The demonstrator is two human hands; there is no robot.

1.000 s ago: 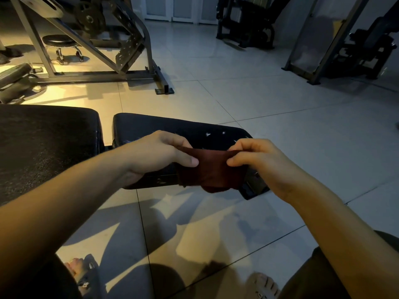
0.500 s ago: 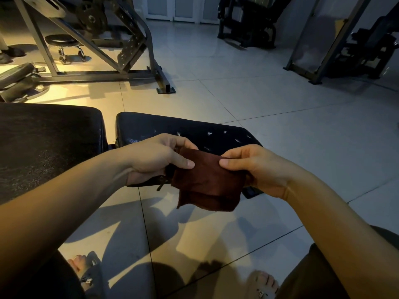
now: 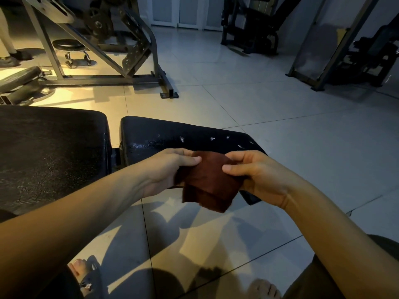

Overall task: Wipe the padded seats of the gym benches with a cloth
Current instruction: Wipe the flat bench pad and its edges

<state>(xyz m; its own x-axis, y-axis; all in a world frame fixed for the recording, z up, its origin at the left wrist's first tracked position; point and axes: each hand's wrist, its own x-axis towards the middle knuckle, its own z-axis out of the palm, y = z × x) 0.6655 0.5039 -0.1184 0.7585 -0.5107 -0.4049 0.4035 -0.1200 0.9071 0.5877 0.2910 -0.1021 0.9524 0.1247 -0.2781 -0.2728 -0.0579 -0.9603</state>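
Note:
A dark red cloth point(image 3: 208, 182), folded over, hangs between both hands above the near edge of a black padded bench seat point(image 3: 177, 134). My left hand point(image 3: 166, 171) pinches the cloth's left side, thumb on top. My right hand point(image 3: 252, 175) grips its right side. The seat pad has small white scuffs and a shiny patch near its left end. A larger black padded section point(image 3: 49, 152) of the bench lies to the left, across a narrow gap.
A grey steel machine frame point(image 3: 103, 78) with a weight plate stands behind the bench, a round black stool point(image 3: 69, 45) beside it. Dark gym machines point(image 3: 248, 29) line the back and right. The floor is pale tile. My feet point(image 3: 84, 275) are near the bottom edge.
The cloth was stretched between my hands, then folded over. My hands have come closer together and the cloth now hangs lower as a thicker bundle.

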